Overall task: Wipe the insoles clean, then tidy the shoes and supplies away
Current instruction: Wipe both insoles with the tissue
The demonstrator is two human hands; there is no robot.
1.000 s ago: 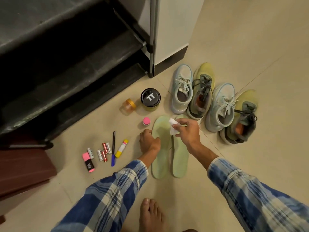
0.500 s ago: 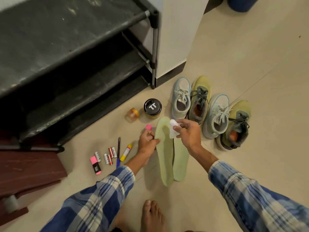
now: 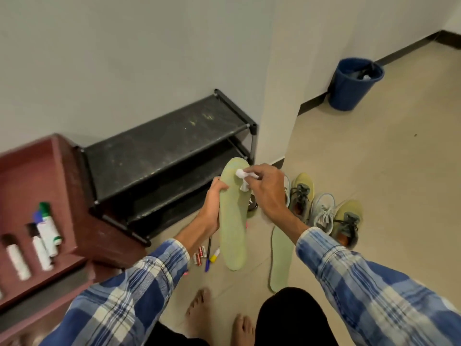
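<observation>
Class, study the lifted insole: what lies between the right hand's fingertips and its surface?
A white wipe, pinched by the right hand against the upper end of the green insole; the head view shows it.

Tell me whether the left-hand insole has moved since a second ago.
Yes. The held insole has come up off the floor, away from the second insole still lying beside the shoes.

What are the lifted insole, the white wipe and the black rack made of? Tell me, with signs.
Insole: probably foam, matte pale green, fine fabric-like top.
Wipe: tissue or thin cloth, white, crumpled; unclear which.
Rack: seemingly plastic shelves, dull black, dusty and scuffed.
</observation>
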